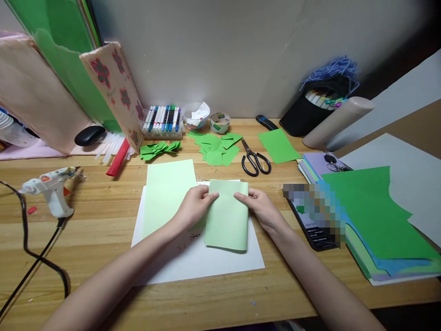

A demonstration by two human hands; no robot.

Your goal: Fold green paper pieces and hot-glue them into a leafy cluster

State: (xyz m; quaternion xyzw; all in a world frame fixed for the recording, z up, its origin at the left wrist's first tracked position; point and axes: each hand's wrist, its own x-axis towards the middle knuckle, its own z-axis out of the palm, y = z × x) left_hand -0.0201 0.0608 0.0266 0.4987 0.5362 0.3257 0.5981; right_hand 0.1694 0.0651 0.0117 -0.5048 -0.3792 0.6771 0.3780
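A folded sheet of pale green paper [226, 220] is held up between both hands, over a white sheet [220, 263] on the desk. My left hand [195, 205] pinches its upper left edge, thumb in front and fingers behind. At the upper right edge, my right hand [260, 205] grips it the same way. The fold seems to run down the right side. Another pale green sheet [170, 184] lies flat behind my left hand, partly over the white one. Beyond the hands rest black-handled scissors [254, 161] and several cut green paper pieces [215, 149].
To the left lies a glue gun [55, 191] with its black cord [25, 230]. Markers [162, 118], a plastic bowl [196, 117] and a tape roll [219, 122] line the wall. A phone [313, 230] and stacked coloured paper [375, 216] sit at the right.
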